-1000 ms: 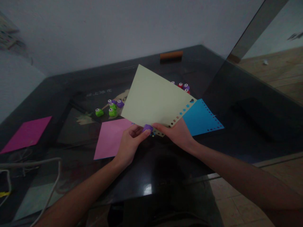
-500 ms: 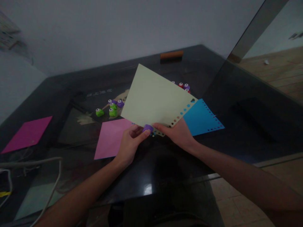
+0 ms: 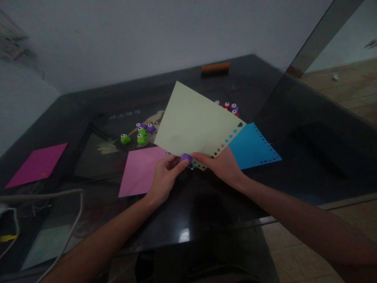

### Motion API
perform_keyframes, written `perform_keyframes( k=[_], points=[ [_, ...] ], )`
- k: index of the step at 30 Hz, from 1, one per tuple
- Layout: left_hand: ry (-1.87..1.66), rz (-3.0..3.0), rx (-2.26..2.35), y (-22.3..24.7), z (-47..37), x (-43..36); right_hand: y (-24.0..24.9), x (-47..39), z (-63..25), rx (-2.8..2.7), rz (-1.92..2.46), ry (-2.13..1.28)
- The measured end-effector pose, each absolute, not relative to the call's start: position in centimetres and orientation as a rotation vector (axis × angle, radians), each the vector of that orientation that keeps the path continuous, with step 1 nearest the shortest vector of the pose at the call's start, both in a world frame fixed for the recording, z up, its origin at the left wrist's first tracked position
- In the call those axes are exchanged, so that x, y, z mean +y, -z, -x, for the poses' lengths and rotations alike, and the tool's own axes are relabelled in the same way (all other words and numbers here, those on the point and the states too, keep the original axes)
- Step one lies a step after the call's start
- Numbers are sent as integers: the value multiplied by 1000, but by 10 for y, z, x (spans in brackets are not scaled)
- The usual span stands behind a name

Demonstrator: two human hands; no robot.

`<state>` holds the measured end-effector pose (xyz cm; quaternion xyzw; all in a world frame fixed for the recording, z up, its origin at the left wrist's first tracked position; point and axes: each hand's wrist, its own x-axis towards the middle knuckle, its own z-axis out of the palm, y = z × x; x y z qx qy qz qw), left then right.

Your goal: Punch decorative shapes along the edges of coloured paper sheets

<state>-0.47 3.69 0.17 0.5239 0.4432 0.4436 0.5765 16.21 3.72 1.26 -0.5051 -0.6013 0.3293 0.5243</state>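
Observation:
My left hand point(image 3: 165, 175) grips a small purple punch point(image 3: 185, 158) at the near edge of a pale yellow sheet point(image 3: 196, 122). My right hand point(image 3: 225, 167) pinches that sheet by its lower edge, thumb on top and the other fingers hidden beneath. The sheet is raised and tilted, with star and heart cut-outs along its right edge and near corner. Below it on the left lies a pink sheet point(image 3: 138, 173), and on the right a blue sheet point(image 3: 255, 145) with holes along its edges.
Green punches point(image 3: 141, 138) and purple ones point(image 3: 151, 128) stand left of the sheet. Red punches point(image 3: 235, 113) and another purple one are behind it. A magenta sheet point(image 3: 38, 165) and a pale cable point(image 3: 72, 228) lie left. An orange-brown roll point(image 3: 215, 68) is at the back.
The whole view has shifted slightly. The purple punch sits a little differently against the sheet's edge; both hands keep their hold.

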Motion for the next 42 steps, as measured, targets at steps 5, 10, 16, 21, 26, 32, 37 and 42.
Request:
perform_keyframes(
  k=[5,10,16,21,26,32,37,42],
  points=[
    [-1015,-1223,1044,0,3,39,-13,40,-163,-1432,1222,-810],
    [-1008,-1241,1057,3,3,40,-10,41,-163,-1432,1209,-815],
    [-1000,-1250,1047,4,3,40,-9,42,-164,-1422,1241,-798],
    [-976,-1226,1033,5,4,41,-8,44,-166,-1436,1261,-786],
    [-979,-1181,1009,4,3,40,-7,44,-167,-1439,1247,-789],
    [-962,-1188,1033,2,3,40,-8,43,-166,-1431,1254,-807],
    [-952,-1216,1084,1,5,41,-9,44,-167,-1413,1251,-813],
    [-918,-1316,1131,-3,8,44,-10,45,-168,-1393,1244,-804]
  ],
)
